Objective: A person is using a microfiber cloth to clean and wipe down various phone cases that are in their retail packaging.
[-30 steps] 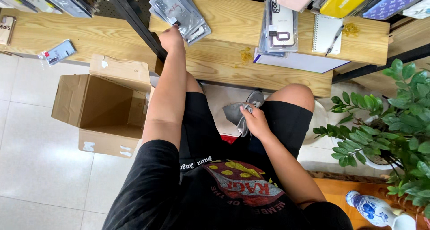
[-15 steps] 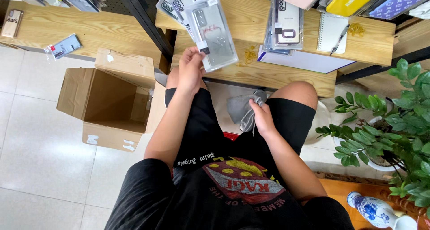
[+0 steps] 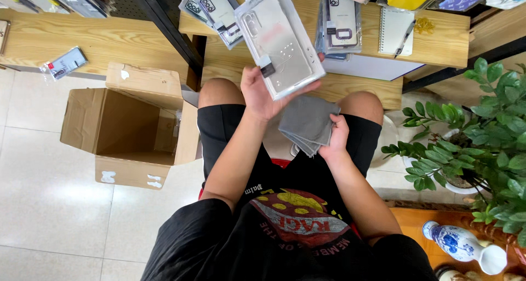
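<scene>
Left hand (image 3: 262, 92) centre frame, fingers wrapped around the lower edge of a clear packaged phone case (image 3: 279, 40), tilted up toward the camera so its flat face is exposed. Right hand (image 3: 335, 138) just below and right of it, pinching a folded grey cloth (image 3: 307, 122) whose top edge sits touching or almost touching the pack's bottom corner, placed as for wiping. Both held above the lap, between the knees. More packaged cases (image 3: 211, 10) lie on the wooden shelf (image 3: 109, 37) at upper centre, within arm's reach. Open cardboard box (image 3: 129, 127) on the floor at left, flaps up, beside the left knee. Potted plant (image 3: 482, 127) at right edge
</scene>
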